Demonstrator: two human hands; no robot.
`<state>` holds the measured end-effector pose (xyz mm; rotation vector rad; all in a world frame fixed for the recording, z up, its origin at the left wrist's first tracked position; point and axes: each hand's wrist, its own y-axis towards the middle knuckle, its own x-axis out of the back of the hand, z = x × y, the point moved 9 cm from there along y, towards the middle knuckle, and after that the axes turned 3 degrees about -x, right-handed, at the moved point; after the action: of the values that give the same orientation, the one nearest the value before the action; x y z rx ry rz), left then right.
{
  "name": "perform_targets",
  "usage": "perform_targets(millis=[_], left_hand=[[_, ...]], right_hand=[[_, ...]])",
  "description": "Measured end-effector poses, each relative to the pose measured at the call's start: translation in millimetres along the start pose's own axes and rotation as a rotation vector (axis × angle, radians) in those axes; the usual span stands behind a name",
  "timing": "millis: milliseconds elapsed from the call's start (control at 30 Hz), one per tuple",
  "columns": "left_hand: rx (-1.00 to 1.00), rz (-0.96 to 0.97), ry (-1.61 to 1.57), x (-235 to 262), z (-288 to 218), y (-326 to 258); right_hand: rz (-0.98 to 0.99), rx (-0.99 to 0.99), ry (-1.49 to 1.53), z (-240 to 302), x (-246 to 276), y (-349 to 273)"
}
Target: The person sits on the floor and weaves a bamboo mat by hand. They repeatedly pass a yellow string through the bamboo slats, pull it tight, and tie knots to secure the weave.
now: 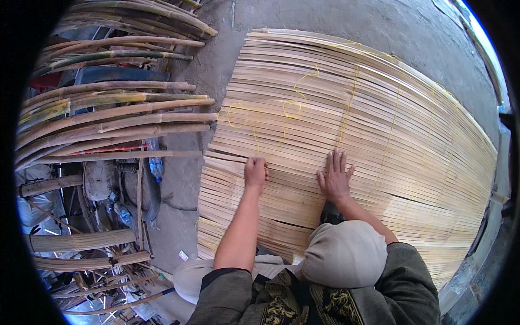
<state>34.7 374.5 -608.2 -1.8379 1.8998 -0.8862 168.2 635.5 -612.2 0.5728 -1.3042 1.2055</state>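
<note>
A broad mat of thin, pale bamboo slats [303, 130] lies under both my hands, its slats running side by side and tied across with thin yellow string. My left hand [256, 173] is closed in a fist near the mat's left side. A loose yellow string [256, 138] runs down to this fist and appears gripped in it, though the fingers hide the end. To its right, my right hand [336, 176] presses palm down on the slats with the fingers spread. A stitched line of string reaches down to its fingertips. Loose string loops [292, 108] lie beyond my hands.
Curved bamboo poles [119, 116] are stacked at the left, their ends close to the mat. Below them are a plastic bottle [155, 160] and mixed clutter. Grey concrete floor [179, 189] surrounds the mat. My knee [344, 254] covers part of the near slats.
</note>
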Motion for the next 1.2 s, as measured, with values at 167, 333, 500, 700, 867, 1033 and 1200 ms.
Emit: perform_targets(millis=[167, 333, 500, 700, 867, 1033, 1200], left_hand=[[-0.335, -0.022, 0.196, 35.9, -200.5, -11.9], [-0.717, 0.041, -0.191, 75.7, -358.4, -56.9], [-0.46, -0.081, 0.409, 90.6, -264.4, -12.7], [-0.235, -0.112, 0.767, 38.6, -28.7, 7.4], [-0.174, -0.179, 0.775, 15.4, 25.0, 4.0], [-0.295, -0.143, 0.924, 5.6, 13.0, 1.3], [-0.661, -0.23, 0.923, 4.4, -2.5, -31.3]], right_hand=[[0.008, 0.005, -0.013, -0.8, -4.6, -0.7], [0.058, -0.022, -0.016, 0.6, -6.0, -0.2], [0.069, -0.026, -0.027, 2.1, -4.2, -0.4], [0.05, -0.003, -0.027, 1.1, -4.4, -0.2], [0.069, 0.0, -0.001, 0.9, -5.7, 0.6], [0.092, -0.006, -0.02, 1.4, -6.3, 0.5], [0.055, 0.003, -0.035, 3.6, -3.9, 0.6]])
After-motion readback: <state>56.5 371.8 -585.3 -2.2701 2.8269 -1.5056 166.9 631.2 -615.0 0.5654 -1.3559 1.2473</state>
